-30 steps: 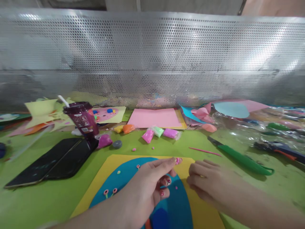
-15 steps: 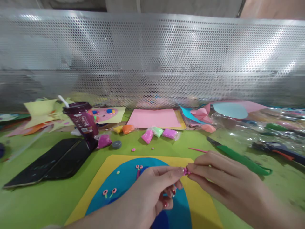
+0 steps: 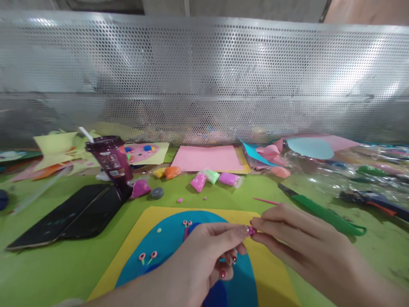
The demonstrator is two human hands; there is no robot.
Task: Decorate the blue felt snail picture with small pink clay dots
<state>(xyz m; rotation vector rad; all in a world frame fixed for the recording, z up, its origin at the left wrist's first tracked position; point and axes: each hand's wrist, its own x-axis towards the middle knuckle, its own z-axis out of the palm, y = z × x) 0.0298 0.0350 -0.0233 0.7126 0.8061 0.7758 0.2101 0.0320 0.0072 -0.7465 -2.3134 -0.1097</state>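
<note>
Since both hands are brought together over the craft sheet, a tiny pink clay bit [image 3: 251,231] ends up pinched right where they meet. It's gripped from the left by the thumb and forefinger of the left hand [image 3: 204,256] and from the right by the fingertips of the right hand [image 3: 297,243], with both pinches closed down and hardly any gap left. The bit is too small for a long axis to be made out, tbh. It's held over the right edge of the blue oval [image 3: 169,243], which is laid on a yellow sheet [image 3: 148,217]. The little pink-eyed stalks [image 3: 187,224] stuck on the oval are found to the left of the grip and slightly farther back, so they're nearer the left hand. As for containers, small clear bags are lined up farther back on the green table [image 3: 47,268], each with a lump inside: a pink clay bag [image 3: 198,182], a green clay bag [image 3: 211,175] and an orange clay bag [image 3: 172,172]. A purple tumbler [image 3: 110,160] with a straw is stood at the left, contents not visible.
</note>
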